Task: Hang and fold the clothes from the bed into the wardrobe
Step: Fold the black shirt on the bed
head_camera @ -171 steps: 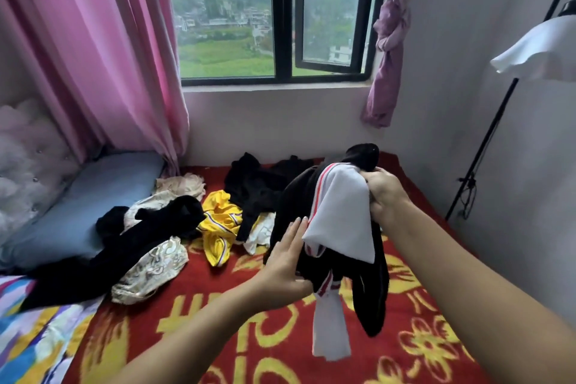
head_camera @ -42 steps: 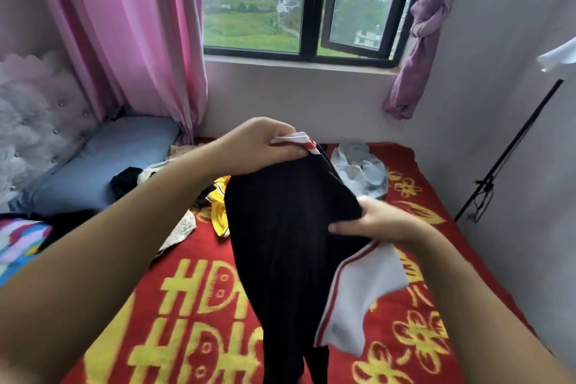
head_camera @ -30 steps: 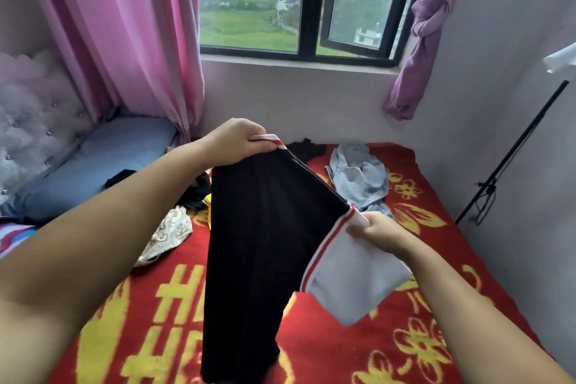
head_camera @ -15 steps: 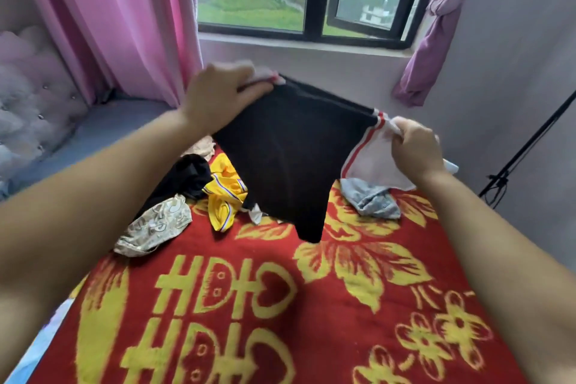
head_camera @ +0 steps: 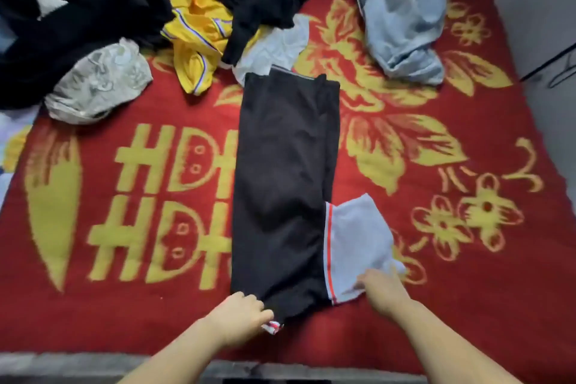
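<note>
Lying lengthwise on the red blanket, the black garment is spread flat for folding. The left hand pinches its near hem; the right hand grips the white panel, apparently keeping the cloth taut.
</note>
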Tool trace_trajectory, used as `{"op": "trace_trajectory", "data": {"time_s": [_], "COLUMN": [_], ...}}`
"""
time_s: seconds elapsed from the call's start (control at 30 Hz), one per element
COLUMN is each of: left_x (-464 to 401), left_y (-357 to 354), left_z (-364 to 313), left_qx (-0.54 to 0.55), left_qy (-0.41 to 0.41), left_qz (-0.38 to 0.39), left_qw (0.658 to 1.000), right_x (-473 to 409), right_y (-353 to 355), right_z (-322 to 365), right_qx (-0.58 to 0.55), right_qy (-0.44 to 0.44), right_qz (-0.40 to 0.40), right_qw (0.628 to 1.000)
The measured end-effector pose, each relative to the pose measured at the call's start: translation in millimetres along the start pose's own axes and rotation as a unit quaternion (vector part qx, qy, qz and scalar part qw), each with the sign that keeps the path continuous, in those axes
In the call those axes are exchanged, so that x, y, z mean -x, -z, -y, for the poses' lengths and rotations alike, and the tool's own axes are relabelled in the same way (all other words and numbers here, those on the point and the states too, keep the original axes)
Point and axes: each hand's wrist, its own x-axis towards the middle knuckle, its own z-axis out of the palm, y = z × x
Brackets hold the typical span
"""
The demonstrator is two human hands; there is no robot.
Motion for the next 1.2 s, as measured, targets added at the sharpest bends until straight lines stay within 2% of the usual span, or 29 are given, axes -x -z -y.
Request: {"op": "trace_trajectory", "data": {"time_s": [0.03, 0.1, 0.2, 0.27, 0.4, 0.5, 0.67, 0.83, 0.9, 1.0, 1.07, 1.2], "left_x": [-1.2, -7.0, -30.1, -58.4, -121.0, -155.2, -169.7, -184.2, -189.0, -184.3, -182.7, -174.6], "left_y": [-19.0, -38.3, -36.4, -21.3, -4.0, -18.3, -42.1, -29.1, -35.8, -30.0, -42.2, -58.7], "left_z": [-3.5, -7.0, -4.8, -9.1, -40.0, -67.8, -89.8, -94.9, -93.1, -96.2, -95.7, -95.4], "left_qx": [-0.003, 0.026, 0.012, 0.017, 0.047, 0.074, 0.065, 0.056, 0.06, 0.055, 0.034, 0.028], "left_qy": [0.014, 0.027, 0.074, 0.08, 0.096, 0.155, 0.194, 0.214, 0.224, 0.14, 0.114, 0.144], "left_qz": [0.033, -0.014, -0.08, -0.104, -0.122, -0.079, 0.005, 0.015, 0.006, -0.047, -0.068, -0.108], "left_qw": [0.999, 0.999, 0.994, 0.991, 0.987, 0.982, 0.979, 0.975, 0.973, 0.987, 0.991, 0.983], "right_x": [-4.1, -9.3, -26.7, -42.6, -75.0, -94.7, -98.6, -84.3, -76.1, -70.5, -74.0, -78.5], "right_y": [-13.9, -25.0, -21.2, -6.4, 21.7, 25.1, 19.6, 31.6, 32.3, 23.2, 12.4, -5.5], "right_z": [0.0, 0.8, -7.8, -22.7, -58.9, -77.3, -73.0, -75.3, -82.0, -97.5, -104.9, -104.7], "right_qx": [0.029, 0.006, -0.094, -0.184, -0.289, -0.292, -0.215, -0.166, -0.115, -0.065, -0.11, -0.228], "right_qy": [-0.002, -0.02, -0.062, -0.119, -0.205, -0.205, -0.101, -0.096, -0.124, -0.168, -0.168, -0.178], "right_qz": [0.039, 0.049, -0.068, -0.129, -0.166, -0.148, -0.052, -0.068, -0.073, -0.088, -0.105, -0.11], "right_qw": [0.999, 0.999, 0.991, 0.967, 0.92, 0.922, 0.97, 0.979, 0.983, 0.98, 0.974, 0.951]}}
